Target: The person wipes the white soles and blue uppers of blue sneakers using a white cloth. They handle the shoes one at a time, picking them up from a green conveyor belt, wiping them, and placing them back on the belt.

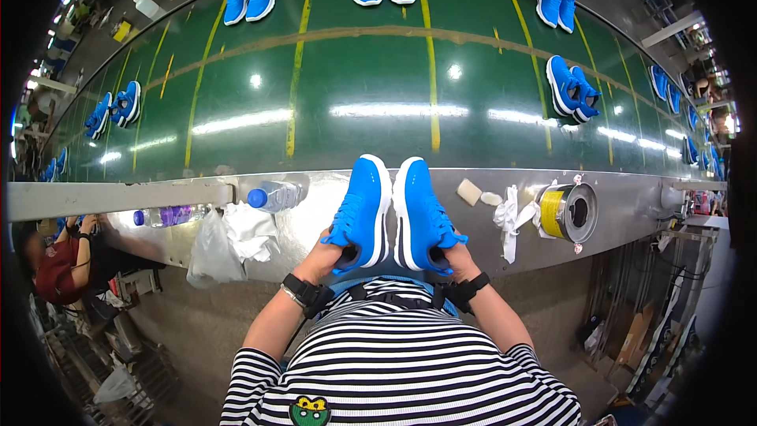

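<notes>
At twelve o'clock from my waist, my left hand [318,259] grasps the left blue sneaker [363,199], my right hand [460,259] the right blue sneaker [423,201], both by the heel; a slack hold could drop one, and swinging toward two o'clock might bump the metal can [554,215].

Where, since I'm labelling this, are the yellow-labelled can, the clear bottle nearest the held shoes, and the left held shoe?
Yellow-labelled can [554,214], head view: its label.
Clear bottle [281,196], head view: its body.
Left held shoe [358,208], head view: its blue upper.
</notes>
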{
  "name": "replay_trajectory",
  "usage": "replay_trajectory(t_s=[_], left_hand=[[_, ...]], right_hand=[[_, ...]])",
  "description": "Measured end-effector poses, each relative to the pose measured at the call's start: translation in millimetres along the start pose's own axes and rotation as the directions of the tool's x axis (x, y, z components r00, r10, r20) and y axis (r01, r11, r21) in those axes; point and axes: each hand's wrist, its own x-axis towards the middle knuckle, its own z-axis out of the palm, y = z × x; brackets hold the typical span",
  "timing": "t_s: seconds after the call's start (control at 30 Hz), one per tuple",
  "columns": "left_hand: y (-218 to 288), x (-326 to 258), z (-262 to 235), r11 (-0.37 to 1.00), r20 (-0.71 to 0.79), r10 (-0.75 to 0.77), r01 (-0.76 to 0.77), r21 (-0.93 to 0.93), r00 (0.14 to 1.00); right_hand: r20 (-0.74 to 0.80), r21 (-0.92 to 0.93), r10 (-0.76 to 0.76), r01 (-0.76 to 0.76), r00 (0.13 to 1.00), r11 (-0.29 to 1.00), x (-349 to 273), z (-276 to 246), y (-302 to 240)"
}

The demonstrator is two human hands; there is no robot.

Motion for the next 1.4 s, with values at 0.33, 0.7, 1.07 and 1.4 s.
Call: replay_trajectory(t_s=[0.33, 0.7, 1.07, 1.4], left_hand=[[10, -2, 6, 0.782, 0.162, 0.478, -0.502, 0.369, 0.863], [14, -17, -3, 0.308, 0.122, 0.668, -0.423, 0.852, 0.734], [15, -30, 1, 0.351, 0.049, 0.674, -0.379, 0.856, 0.737], [13, -30, 7, 0.352, 0.009, 0.705, -0.36, 0.864, 0.709]], right_hand=[[0.059, -0.112, -0.23, 0.236, 0.971, 0.965, -11, 0, -21], [0.018, -0.628, -0.511, 0.407, 0.86, 0.664, -19, 5, -20], [-0.007, -0.859, -0.587, 0.296, 0.81, 0.418, -20, 20, -21], [0.023, -0.894, -0.604, 0.286, 0.796, 0.343, -16, 31, -23]])
